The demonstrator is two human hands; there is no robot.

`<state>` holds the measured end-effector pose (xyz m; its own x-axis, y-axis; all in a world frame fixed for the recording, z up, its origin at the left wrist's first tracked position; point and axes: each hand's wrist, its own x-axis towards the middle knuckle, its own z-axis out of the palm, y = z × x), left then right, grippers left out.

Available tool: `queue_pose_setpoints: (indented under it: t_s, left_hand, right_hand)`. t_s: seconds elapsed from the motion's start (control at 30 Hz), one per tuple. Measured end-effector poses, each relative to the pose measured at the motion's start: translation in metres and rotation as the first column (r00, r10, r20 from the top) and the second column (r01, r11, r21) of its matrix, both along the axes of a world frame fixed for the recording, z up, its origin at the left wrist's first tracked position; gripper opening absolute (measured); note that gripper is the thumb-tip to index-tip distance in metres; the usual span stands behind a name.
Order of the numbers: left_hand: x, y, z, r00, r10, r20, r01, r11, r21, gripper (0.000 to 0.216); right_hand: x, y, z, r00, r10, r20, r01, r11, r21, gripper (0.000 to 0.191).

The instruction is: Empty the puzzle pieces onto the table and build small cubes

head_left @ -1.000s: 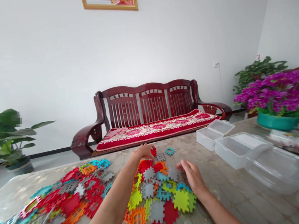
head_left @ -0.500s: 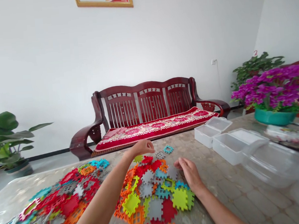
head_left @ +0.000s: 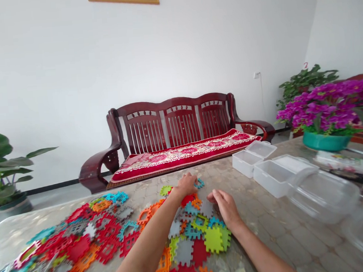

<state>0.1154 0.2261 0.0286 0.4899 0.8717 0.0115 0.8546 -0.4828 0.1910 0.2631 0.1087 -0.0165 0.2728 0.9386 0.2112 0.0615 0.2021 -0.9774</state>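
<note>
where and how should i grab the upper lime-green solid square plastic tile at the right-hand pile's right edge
Probably pinch the near toothed edge of the upper lime-green solid square plastic tile, coming from your side, where tabletop shows. It looks nearly flat, its right side overlapping another lime-green tile, and the teeth leave notches to catch.

left hand (head_left: 187,183): outstretched, back upward | right hand (head_left: 226,208): farther back, loosely curled
</note>
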Motion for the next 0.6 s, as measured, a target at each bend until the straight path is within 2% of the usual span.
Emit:
queue_pose_setpoints:
  t_s: [0.23,0.37,0.43,0.5,0.53,0.6]
  left_hand:
    - [-0.032,-0.023,0.015,0.995,0.018,0.1,-0.03,0.991,0.128,0.03]
    - [-0.061,-0.048,0.029,0.983,-0.036,0.178,0.007,0.986,0.164,0.028]
    - [-0.074,-0.068,0.032,0.972,-0.063,0.225,0.03,0.989,0.148,0.024]
    - [-0.081,-0.097,0.033,0.965,-0.046,0.26,0.003,0.986,0.165,0.021]
    - [-0.082,-0.114,0.032,0.965,-0.04,0.26,-0.009,0.983,0.185,0.022]
    - [-0.081,-0.15,0.028,0.973,-0.081,0.216,0.047,0.986,0.158,0.032]
  right_hand:
    - [-0.001,0.0,0.0,1.0,0.0,-0.011,0.0,1.0,0.009,0.052]
    - [0.0,0.001,-0.002,1.0,0.002,-0.022,-0.002,1.0,0.003,0.053]
    - [0.001,0.001,-0.002,0.999,0.008,-0.033,-0.008,1.0,0.006,0.052]
    - [0.001,0.001,-0.003,0.999,0.008,-0.044,-0.008,1.0,0.017,0.05]
    - [0.001,0.001,-0.003,0.999,0.007,-0.046,-0.006,1.0,0.023,0.05]
    - [0.002,0.001,-0.003,0.999,0.001,-0.049,0.001,0.999,0.036,0.049]
